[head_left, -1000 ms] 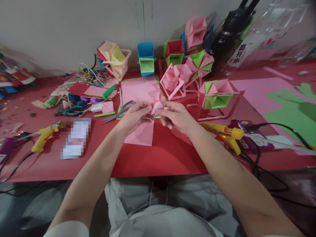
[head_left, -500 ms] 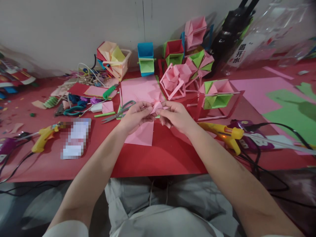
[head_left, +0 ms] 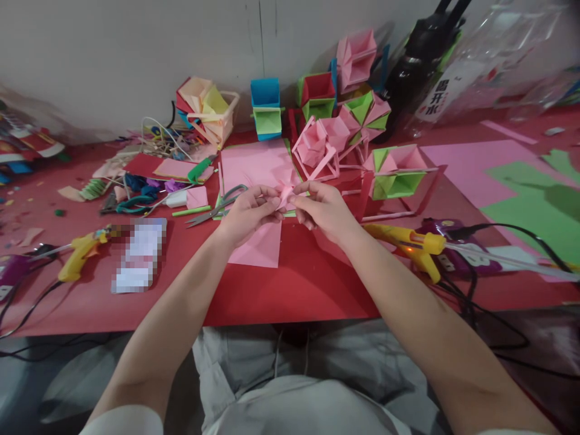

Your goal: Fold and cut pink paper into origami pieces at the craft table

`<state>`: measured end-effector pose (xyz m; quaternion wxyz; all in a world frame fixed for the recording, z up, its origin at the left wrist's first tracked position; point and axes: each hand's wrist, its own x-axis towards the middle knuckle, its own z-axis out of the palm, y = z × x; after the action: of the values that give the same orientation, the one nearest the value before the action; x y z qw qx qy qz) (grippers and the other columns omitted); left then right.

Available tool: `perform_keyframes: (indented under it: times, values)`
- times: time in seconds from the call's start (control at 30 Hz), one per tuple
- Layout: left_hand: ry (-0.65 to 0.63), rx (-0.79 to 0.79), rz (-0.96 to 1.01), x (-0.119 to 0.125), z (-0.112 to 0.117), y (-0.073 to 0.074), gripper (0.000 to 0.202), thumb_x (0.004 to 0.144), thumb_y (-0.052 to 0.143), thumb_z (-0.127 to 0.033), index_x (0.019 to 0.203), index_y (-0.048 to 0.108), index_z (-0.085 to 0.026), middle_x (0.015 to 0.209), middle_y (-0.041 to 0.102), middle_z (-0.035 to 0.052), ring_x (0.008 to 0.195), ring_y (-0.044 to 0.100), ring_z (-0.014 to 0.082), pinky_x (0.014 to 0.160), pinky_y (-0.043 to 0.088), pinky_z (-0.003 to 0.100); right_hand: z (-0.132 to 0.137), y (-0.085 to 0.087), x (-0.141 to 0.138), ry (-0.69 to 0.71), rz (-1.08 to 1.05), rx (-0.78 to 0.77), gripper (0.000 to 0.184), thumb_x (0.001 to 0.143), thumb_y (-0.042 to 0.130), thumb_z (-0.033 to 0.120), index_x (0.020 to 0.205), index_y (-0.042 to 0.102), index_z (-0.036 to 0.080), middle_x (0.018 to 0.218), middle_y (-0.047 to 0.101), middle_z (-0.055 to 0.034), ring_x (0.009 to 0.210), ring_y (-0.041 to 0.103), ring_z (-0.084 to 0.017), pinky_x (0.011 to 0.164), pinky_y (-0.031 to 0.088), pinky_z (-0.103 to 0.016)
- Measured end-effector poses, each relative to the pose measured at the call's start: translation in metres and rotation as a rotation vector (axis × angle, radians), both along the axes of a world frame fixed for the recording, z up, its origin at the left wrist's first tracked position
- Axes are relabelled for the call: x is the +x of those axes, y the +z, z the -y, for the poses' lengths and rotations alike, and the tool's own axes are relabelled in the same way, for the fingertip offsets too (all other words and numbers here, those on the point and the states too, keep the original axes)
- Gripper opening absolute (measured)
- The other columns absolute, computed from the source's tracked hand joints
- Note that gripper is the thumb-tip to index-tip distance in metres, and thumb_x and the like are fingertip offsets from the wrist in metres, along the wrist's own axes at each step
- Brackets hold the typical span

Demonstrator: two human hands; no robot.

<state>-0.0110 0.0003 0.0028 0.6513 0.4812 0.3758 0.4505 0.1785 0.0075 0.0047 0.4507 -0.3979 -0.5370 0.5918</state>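
1. A yellow glue gun (head_left: 82,249) is laid near the front edge of the table (head_left: 299,296), toward the left.
2. Scissors (head_left: 212,212) are placed beside the left hand (head_left: 249,211), whose fingertips are closed on folded pink paper (head_left: 286,194).
3. The folded pink paper is held above the table's middle.
4. Its right side is pinched by the right hand (head_left: 319,209).
5. A second glue gun (head_left: 422,243) is laid toward the right.

Scissors (head_left: 214,210) lay on the bench (head_left: 294,293), left of the folded paper (head_left: 286,193); a phone (head_left: 139,257) lay farther left, a bottle (head_left: 446,90) at the back right.
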Motion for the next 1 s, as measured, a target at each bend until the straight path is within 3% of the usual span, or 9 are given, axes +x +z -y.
perform_keyframes:
  times: [0.23,0.73,0.87,1.0]
  values:
    - [-0.003,-0.019,-0.033,0.001,0.0016,0.0029,0.023,0.086,0.075,-0.022,0.097,0.057,-0.015,0.078,0.072,0.0032,0.066,0.07,0.0112,0.068,0.056,0.024,0.001,0.0026,-0.0033,-0.057,0.025,-0.037,0.014,0.081,0.071,0.019,0.082,0.057,0.019,0.042,0.056,0.0064,0.032,0.042,-0.006,0.032,0.029,-0.016]
    - [0.107,0.005,0.001,0.0062,0.0009,-0.0017,0.021,0.086,0.076,-0.022,0.094,0.057,-0.016,0.077,0.069,-0.0009,0.072,0.07,0.01,0.076,0.06,0.026,0.0063,-0.0012,-0.0096,-0.005,-0.035,-0.08,0.049,0.071,0.084,0.028,0.103,0.048,0.024,0.054,0.052,0.0129,0.035,0.046,-0.007,0.034,0.032,-0.019]
    - [0.092,0.009,-0.016,0.0058,0.0006,-0.0009,0.026,0.085,0.079,-0.024,0.095,0.056,-0.016,0.077,0.07,-0.0011,0.07,0.071,0.0099,0.075,0.06,0.026,0.0057,-0.0014,-0.0095,0.007,-0.058,-0.108,0.045,0.073,0.083,0.026,0.103,0.049,0.024,0.054,0.054,0.0118,0.035,0.045,-0.007,0.034,0.032,-0.018]
    - [0.066,0.02,-0.024,0.0044,0.0011,0.0004,0.03,0.083,0.081,-0.025,0.096,0.057,-0.015,0.078,0.072,0.0011,0.071,0.072,0.0115,0.075,0.06,0.026,0.0031,-0.0021,-0.0086,0.013,-0.05,-0.138,0.028,0.079,0.075,0.025,0.097,0.053,0.023,0.052,0.055,0.0093,0.033,0.043,-0.007,0.032,0.029,-0.018]
